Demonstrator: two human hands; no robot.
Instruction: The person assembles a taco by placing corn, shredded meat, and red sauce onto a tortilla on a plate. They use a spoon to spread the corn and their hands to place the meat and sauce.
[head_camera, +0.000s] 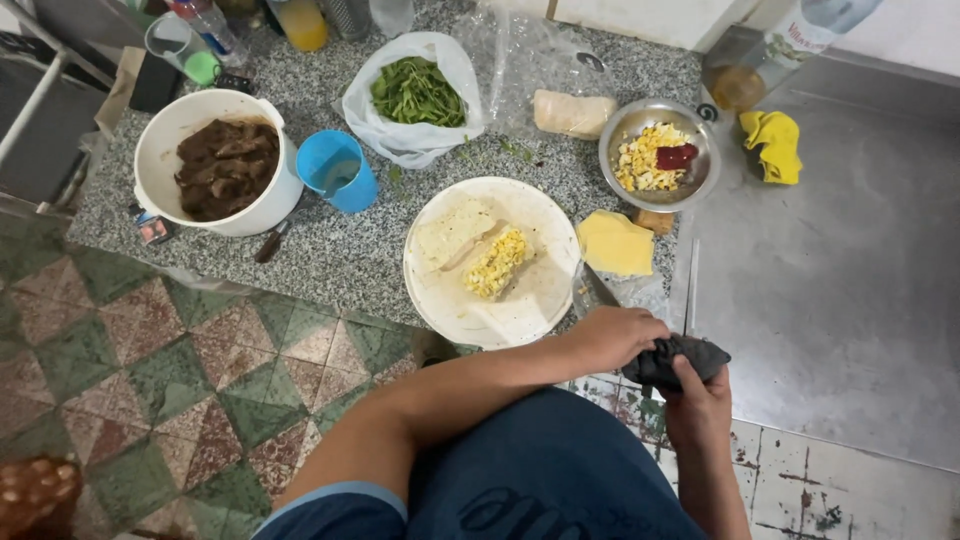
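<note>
My left hand (612, 336) is closed around the handle of a knife (598, 289), whose blade points up and left past the rim of a white plate (447, 300). Just to its right, my right hand (697, 398) grips a dark grey cloth (683, 356) that sits against the knife's handle end. The plate holds a pale flatbread (452, 230) with a strip of chopped yellow filling (497, 262) on it. Both hands hover at the front edge of the speckled stone counter (340, 250).
A metal bowl (697, 182) of chopped yellow food with a red dab, a yellow square piece (613, 243), a blue cup (337, 170), a white pot (160, 150) of dark meat and a bag of greens (415, 92) stand on the counter. A steel surface (840, 280) carries a yellow cloth (773, 142).
</note>
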